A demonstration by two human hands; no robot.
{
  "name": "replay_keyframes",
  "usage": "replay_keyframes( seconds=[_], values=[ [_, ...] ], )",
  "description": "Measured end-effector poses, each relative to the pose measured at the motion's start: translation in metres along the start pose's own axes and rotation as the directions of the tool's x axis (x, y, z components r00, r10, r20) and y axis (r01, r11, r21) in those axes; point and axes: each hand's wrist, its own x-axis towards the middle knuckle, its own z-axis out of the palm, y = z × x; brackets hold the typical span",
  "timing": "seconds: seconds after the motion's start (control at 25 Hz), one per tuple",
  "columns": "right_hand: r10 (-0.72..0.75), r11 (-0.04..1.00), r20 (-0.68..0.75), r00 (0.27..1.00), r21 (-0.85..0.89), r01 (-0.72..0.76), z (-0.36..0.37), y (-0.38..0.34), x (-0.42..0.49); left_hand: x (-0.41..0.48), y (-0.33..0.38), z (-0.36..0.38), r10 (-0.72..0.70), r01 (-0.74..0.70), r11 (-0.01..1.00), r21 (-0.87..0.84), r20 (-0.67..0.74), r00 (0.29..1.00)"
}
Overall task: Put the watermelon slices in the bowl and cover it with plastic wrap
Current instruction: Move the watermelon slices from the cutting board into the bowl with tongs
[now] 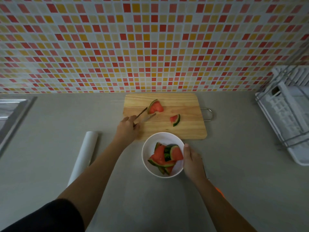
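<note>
The left hand [127, 127] has its grip closed on the tongs [144, 116], whose arms point away and rightward, tips spread beside the rind of a watermelon slice [155, 107] on the cutting board [184, 128]. The right hand [192, 162] has its grip on the right rim of the bowl [150, 144], which sits on the tabletop [234, 164] just in front of the board with several slices [164, 156] piled inside. The plastic wrap roll [84, 153] lies to the left, its long axis running near to far.

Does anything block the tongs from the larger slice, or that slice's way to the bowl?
Nothing visible. The tongs in the left hand are open beside the larger watermelon slice; only bare cutting board separates it from the bowl. The smaller slice lies off to the right.
</note>
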Motion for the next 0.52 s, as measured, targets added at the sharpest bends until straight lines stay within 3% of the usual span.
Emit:
replay_keyframes(
  seconds=[0.2,0.32,0.36,0.44,0.52],
  values=[
    [0.001,1.000,0.008,1.000,0.003,-0.001,0.000,-0.001,0.001,0.017,0.001,-0.006,0.020,-0.019,1.000,-0.025,0.014,1.000],
    [-0.002,1.000,0.005,1.000,0.012,0.002,0.000,-0.001,0.001,0.016,-0.004,-0.013,-0.132,0.139,0.979,-0.152,0.055,0.990],
    [-0.003,1.000,0.004,1.000,0.012,0.003,0.000,-0.001,0.001,0.013,-0.006,-0.014,-0.234,0.253,0.922,-0.294,0.101,0.967],
    [-0.011,1.000,-0.002,1.000,0.000,0.011,0.000,-0.003,0.000,0.001,-0.008,-0.021,-0.351,0.431,0.660,-0.615,0.255,0.901],
    [-0.019,1.000,-0.008,1.000,-0.007,0.019,-0.001,-0.005,0.000,-0.017,-0.006,-0.031,-0.303,0.447,0.456,-0.770,0.338,0.891]
  ],
)
